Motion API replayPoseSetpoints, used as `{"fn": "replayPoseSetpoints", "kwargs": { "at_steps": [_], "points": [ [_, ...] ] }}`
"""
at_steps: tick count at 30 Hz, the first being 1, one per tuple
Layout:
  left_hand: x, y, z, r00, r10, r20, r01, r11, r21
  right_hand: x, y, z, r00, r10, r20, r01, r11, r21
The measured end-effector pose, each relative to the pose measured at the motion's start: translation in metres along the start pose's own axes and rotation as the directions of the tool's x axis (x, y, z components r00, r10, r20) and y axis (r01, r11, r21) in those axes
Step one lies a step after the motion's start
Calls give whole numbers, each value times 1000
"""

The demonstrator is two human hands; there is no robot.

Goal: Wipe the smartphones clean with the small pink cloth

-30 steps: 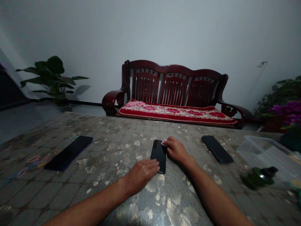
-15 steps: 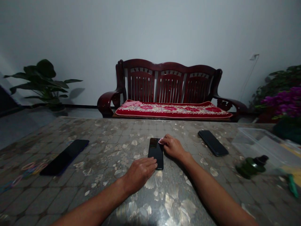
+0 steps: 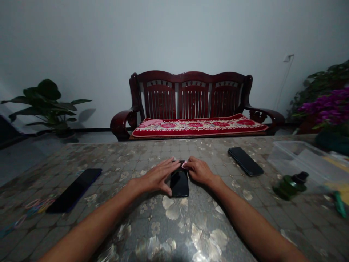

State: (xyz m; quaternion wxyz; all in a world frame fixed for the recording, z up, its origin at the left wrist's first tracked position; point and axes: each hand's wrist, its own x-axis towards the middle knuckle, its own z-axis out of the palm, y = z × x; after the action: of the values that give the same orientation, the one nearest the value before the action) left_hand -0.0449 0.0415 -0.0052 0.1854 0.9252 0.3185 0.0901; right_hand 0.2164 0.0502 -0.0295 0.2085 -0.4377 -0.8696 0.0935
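A black phone (image 3: pixel 179 185) lies flat on the table in front of me. My left hand (image 3: pixel 158 177) is spread open at its left side, the thumb near the lower left edge and the fingers stretched over the top end. My right hand (image 3: pixel 199 170) is closed at the phone's upper right corner, its fingertips pinching a small pinkish-white cloth (image 3: pixel 184 164) against the phone. Most of the cloth is hidden by the fingers.
Another phone (image 3: pixel 75 191) lies at the left beside several coloured bands (image 3: pixel 36 205). To the right are a third dark phone (image 3: pixel 245 161), a green bottle with a black top (image 3: pixel 290 186) and a clear plastic box (image 3: pixel 286 153). A wooden bench (image 3: pixel 192 78) stands beyond the table (image 3: pixel 131 153).
My left hand has moved from the phone's lower end up to its left side and top, and its fingers have spread. The right hand keeps the cloth at the upper right corner.
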Motion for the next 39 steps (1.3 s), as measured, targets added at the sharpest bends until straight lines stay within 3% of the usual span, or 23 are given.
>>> {"fn": "replayPoseSetpoints", "kwargs": {
  "at_steps": [4,8,13,19,25,29,33,39],
  "points": [
    [28,-25,-5,981,47,189,-45,999,-14,-2,-2,-2,1000,-16,0,16,1000,0],
    [50,-35,-7,946,33,324,-44,999,29,-6,-8,-10,997,-63,35,62,998,24],
    [63,-34,-9,917,35,397,-72,994,79,-8,-14,-17,982,-153,112,143,985,93],
    [72,-26,-14,892,18,451,-84,988,126,-8,-13,-13,995,-77,71,73,996,55],
    [59,-24,-16,942,-32,333,-16,990,139,-9,-18,-21,976,-152,157,142,987,72],
    [44,-29,-13,974,-118,196,79,977,196,-7,-17,-24,984,-59,169,59,998,10],
    [31,-33,-9,978,-185,99,158,961,227,-7,-14,-23,991,32,126,-29,999,-23],
    [20,-14,-4,969,-249,9,238,937,257,-7,-22,-29,981,-11,196,19,999,-41]
  ]
}}
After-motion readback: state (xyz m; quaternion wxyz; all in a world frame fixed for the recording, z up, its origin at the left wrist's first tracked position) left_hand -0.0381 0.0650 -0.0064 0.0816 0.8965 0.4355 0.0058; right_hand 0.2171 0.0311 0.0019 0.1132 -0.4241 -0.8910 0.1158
